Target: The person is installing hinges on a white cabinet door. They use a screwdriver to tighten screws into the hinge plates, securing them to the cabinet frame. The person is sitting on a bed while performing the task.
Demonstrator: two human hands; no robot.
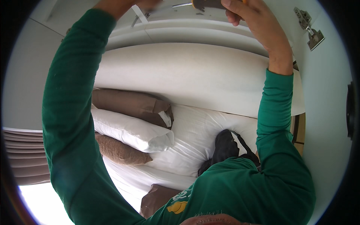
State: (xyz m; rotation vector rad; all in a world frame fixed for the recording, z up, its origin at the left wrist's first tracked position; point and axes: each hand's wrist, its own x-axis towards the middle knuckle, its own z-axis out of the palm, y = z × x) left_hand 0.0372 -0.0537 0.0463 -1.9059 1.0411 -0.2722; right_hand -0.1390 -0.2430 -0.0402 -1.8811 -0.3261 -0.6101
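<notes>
Both my arms, in green sleeves, reach up to the top edge of the view, inside a white cabinet. My right hand (245, 13) is closed around a screwdriver (210, 4) with a dark and orange handle; its metal shaft points left. The top edge cuts off part of this hand. My left hand (149, 4) is to the left of the screwdriver's tip, blurred and mostly cut off, so its fingers cannot be made out. A narrow white strip (140, 15) hangs just below it, beside a small metal piece.
A metal hinge (309, 29) sticks out from the white door (328, 67) on the right. Below are a white padded headboard (180, 71) and a bed with brown pillows (127, 103), a white pillow (131, 129) and a black bag (225, 146). Pleated curtain (28, 155) hangs at left.
</notes>
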